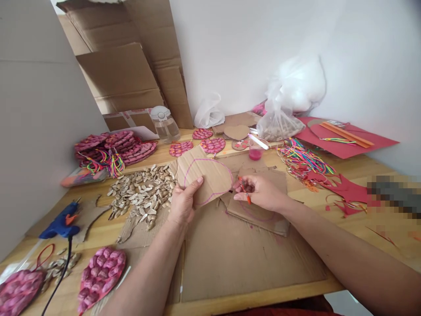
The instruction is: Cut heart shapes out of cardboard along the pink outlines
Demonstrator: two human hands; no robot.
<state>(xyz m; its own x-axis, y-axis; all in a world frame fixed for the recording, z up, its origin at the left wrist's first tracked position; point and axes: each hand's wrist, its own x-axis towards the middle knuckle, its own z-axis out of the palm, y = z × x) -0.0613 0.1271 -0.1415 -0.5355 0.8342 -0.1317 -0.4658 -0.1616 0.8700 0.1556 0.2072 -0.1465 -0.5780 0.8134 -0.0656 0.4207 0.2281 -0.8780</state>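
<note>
A piece of cardboard point(213, 175) with a heart outlined in pink is tilted up in my left hand point(184, 199), thumb across its face. At its right edge, my right hand point(258, 193) is closed around the orange handles of a pair of scissors point(245, 191). The blades are mostly hidden by the fingers and the cardboard's edge. Beneath the right hand lies a stack of cardboard pieces point(259, 221), the top one also marked with a pink curve. All of this is above a large flat cardboard sheet point(237, 267).
Peanut shells point(144, 188) are heaped left of my hands. A blue glue gun point(62, 221) with a black cord lies further left, near pink shell-covered hearts point(101, 276). Behind stand a water bottle point(164, 125) and a cup of pink liquid point(255, 152). Colourful cords point(305, 158) lie at right.
</note>
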